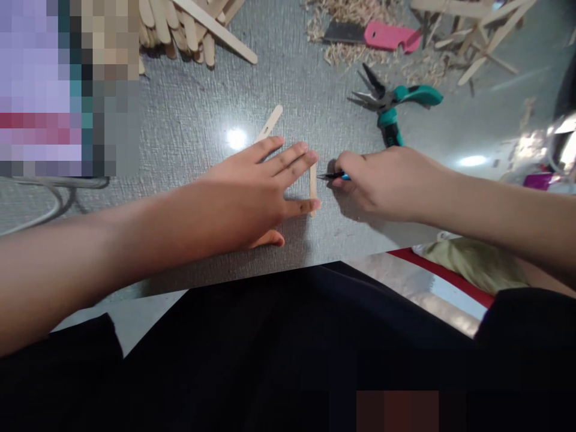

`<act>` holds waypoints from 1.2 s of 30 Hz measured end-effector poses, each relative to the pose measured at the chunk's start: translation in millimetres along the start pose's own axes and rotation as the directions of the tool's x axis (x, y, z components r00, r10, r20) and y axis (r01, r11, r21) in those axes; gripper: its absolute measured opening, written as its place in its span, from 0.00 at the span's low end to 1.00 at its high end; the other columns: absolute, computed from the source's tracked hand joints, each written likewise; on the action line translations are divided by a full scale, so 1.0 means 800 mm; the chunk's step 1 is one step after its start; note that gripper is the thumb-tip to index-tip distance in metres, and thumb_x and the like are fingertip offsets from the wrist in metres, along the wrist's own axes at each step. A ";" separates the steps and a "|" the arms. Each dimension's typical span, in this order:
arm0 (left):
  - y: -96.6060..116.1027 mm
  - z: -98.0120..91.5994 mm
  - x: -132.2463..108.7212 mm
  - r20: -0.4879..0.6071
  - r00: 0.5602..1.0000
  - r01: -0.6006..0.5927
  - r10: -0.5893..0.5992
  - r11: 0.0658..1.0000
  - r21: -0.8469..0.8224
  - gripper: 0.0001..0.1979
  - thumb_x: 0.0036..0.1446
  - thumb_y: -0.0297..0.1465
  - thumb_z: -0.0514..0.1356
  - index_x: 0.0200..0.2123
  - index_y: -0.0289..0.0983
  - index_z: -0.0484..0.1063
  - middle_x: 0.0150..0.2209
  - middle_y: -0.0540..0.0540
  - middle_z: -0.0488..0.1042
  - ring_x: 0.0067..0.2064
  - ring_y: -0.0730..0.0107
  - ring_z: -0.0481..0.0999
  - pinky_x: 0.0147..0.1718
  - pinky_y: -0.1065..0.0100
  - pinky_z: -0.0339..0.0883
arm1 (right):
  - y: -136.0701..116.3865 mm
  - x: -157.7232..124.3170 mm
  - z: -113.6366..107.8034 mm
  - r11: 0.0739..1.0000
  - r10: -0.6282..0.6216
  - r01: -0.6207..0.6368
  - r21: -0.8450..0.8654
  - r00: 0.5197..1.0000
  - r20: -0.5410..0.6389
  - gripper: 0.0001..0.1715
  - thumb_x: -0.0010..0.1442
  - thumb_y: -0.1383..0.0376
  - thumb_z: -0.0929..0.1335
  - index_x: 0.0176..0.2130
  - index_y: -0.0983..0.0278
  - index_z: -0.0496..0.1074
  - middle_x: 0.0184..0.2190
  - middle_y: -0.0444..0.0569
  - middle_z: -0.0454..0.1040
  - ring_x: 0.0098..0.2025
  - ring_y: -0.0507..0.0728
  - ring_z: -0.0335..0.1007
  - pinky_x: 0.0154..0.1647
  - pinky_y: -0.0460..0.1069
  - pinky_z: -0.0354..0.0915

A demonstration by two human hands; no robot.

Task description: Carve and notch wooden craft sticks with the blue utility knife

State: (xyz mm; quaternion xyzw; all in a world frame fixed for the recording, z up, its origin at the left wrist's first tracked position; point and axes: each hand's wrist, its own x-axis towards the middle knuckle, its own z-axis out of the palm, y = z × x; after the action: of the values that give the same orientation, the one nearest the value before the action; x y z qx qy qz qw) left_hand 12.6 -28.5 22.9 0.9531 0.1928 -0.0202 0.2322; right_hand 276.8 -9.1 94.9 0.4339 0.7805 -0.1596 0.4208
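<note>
My left hand (265, 183) lies flat on the grey tabletop (189, 120), fingers stretched out and pressing down a short wooden craft stick (312, 189) that runs front to back under the fingertips. A second craft stick (271, 122) pokes out beyond the fingers, partly hidden by the hand. My right hand (382, 180) is closed around a small tool with a blue handle and dark pointed tip (333, 176); the tip touches the short stick's right edge.
Teal-handled pliers (396, 102) lie behind my right hand. A pink-handled utility knife (373, 35) rests in wood shavings at the back. A pile of craft sticks (189, 30) sits back left, a stick structure (477, 30) back right. The table's front edge is close to my body.
</note>
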 end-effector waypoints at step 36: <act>-0.002 0.011 0.001 -0.016 1.000 0.010 -0.010 1.000 -0.019 0.41 0.70 0.52 0.74 0.82 0.56 0.74 0.92 0.46 0.53 0.92 0.22 0.48 0.87 0.23 0.47 | -0.002 -0.013 0.011 0.999 -0.040 0.039 -0.011 0.996 -0.079 0.32 0.86 0.54 0.53 0.65 0.70 0.75 0.44 0.68 0.86 0.36 0.69 0.79 0.35 0.57 0.47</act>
State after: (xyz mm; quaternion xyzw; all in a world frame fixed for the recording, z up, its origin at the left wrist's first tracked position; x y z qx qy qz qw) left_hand 12.8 -30.9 14.5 0.9501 0.1996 -0.0117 0.2396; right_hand 282.9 -20.8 97.9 0.4224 0.8058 -0.1471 0.3882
